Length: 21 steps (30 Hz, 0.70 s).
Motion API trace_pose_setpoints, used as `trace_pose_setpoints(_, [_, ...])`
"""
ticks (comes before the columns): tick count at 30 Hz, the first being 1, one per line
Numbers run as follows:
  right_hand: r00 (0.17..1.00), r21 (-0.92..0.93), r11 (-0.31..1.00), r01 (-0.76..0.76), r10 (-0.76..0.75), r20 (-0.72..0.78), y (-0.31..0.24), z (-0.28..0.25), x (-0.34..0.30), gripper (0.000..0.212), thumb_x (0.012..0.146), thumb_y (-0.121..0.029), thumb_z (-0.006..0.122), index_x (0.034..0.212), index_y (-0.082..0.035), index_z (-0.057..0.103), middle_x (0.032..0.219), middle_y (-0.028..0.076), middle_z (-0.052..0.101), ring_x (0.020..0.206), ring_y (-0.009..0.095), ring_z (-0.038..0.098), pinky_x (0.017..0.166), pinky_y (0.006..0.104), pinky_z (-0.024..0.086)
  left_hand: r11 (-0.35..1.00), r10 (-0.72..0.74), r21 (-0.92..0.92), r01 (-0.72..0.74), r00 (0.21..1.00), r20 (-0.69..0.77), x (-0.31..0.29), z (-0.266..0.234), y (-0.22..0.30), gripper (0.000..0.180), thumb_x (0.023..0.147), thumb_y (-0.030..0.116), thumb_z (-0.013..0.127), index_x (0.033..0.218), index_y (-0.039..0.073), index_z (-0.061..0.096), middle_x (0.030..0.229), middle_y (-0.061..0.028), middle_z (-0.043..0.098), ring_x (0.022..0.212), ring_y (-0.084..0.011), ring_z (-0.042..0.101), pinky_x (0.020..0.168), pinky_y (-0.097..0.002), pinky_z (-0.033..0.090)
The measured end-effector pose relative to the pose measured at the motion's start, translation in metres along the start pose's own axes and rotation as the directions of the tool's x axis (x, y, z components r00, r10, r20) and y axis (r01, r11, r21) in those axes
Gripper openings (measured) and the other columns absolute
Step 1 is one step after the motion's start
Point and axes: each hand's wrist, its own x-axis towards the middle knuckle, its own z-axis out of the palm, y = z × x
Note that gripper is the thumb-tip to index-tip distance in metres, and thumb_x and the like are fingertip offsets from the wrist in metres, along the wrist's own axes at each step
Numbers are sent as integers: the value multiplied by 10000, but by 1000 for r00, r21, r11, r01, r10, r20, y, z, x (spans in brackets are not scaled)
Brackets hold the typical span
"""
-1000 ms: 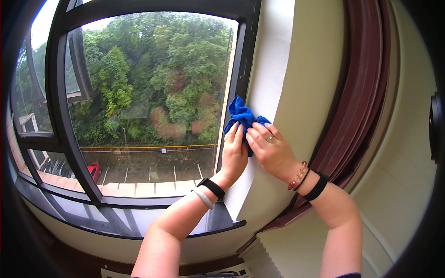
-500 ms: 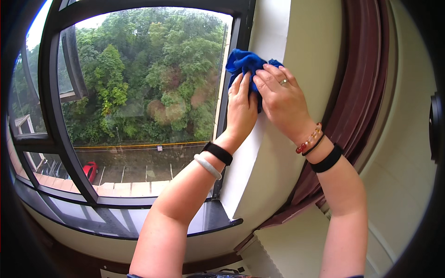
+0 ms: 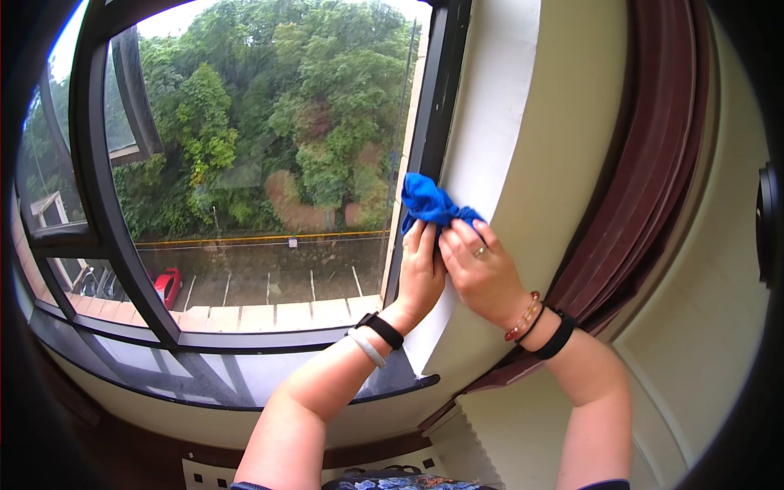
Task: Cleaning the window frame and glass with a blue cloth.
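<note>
A bunched blue cloth (image 3: 430, 200) lies against the right side of the dark window frame (image 3: 439, 106), where the frame meets the white wall edge. My left hand (image 3: 420, 273) presses the cloth from below, its fingers bent onto the fabric. Close beside it on the right, my right hand (image 3: 483, 273) grips the cloth's right end, fingers curled over it. Part of the cloth is hidden under the fingers. The window pane (image 3: 269, 163) stands to the left of both hands.
A dark, glossy window sill (image 3: 245, 376) runs below the window. To the right hangs a dark red curtain (image 3: 629, 163) along the cream wall (image 3: 563, 147). An opened window sash (image 3: 131, 98) is at the left. Trees and a red car (image 3: 168, 287) show outside.
Both hands and the blue cloth have moved down along the right side of the window frame. My hands still hold the cloth.
</note>
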Motion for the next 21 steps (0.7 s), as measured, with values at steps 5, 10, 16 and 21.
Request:
trace_pose_setpoints(5, [996, 98, 995, 29, -37, 86, -30, 10, -24, 334, 807, -142, 525, 1085, 4, 639, 1154, 91, 600, 1200, 225, 498, 1070, 403, 318, 994, -104, 28, 102, 992, 74, -48, -11, -11, 491, 829, -34, 522, 1314, -31, 445, 1334, -262, 435, 1212, -445, 410, 1042, -475, 339])
trace_pose_setpoints(10, [984, 151, 986, 73, -96, 151, -44, 17, -39, 345, 803, -140, 524, 1093, 12, 631, 1160, 94, 595, 1195, 231, 498, 1071, 409, 316, 977, -212, 11, 213, 963, 165, -73, -20, -11, 473, 834, -25, 524, 1302, -28, 453, 1320, -250, 448, 1196, -446, 418, 1031, -479, 343])
trace_pose_setpoints(16, [994, 109, 994, -1, -11, 112, -13, -1, -11, 365, 814, -123, 522, 1141, 21, 598, 1208, 110, 574, 1221, 242, 491, 1080, 416, 312, 989, -147, 5, 148, 986, 79, -28, -16, 6, 431, 871, 2, 511, 1297, -44, 467, 1326, -255, 463, 1232, -425, 423, 1058, -450, 327])
trace_pose_setpoints(21, [994, 17, 995, -101, 102, -42, 25, -21, 31, 319, 827, -105, 521, 1109, 6, 621, 1195, 98, 584, 1226, 235, 489, 1074, 405, 326, 996, 81, -21, -83, 995, -61, 42, -10, 31, 515, 850, -52, 494, 1358, 20, 451, 1344, -231, 444, 1173, -421, 444, 1018, -450, 365])
